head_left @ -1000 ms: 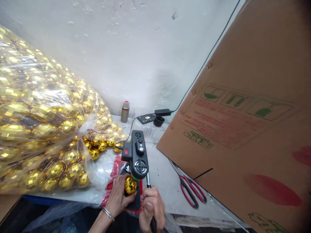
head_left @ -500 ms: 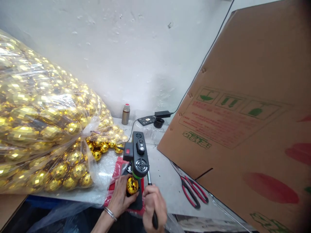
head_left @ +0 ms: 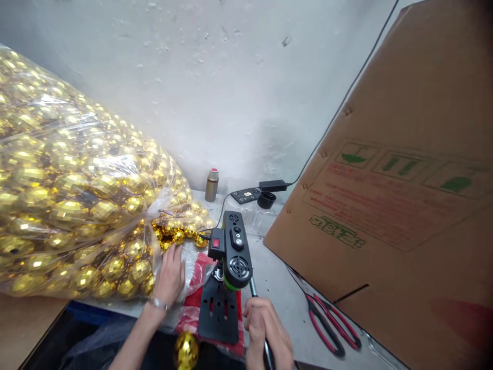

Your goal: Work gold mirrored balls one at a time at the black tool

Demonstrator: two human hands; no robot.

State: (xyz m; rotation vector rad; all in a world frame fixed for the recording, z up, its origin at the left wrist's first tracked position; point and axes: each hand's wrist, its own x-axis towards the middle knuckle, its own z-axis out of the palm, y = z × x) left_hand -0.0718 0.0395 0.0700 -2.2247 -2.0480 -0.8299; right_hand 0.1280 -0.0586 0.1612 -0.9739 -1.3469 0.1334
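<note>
The left hand (head_left: 169, 275), fingers loosely open with no grip visible, is by the gold balls (head_left: 177, 236) left of the frame's centre — likely light, slick, dentable shells, best cupped around the middle — while the right hand's (head_left: 267, 331) fingers wrap the lever (head_left: 253, 288), lower centre

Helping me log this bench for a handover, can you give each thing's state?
Left hand: open
Right hand: closed on lever
Ball: outside the bag, blurred
Bag: stuffed, gathered
Scissors: lying flat
Bottle: upright
Cup: open side up
Switch: on or off unclear
Box: open or shut unclear
</note>
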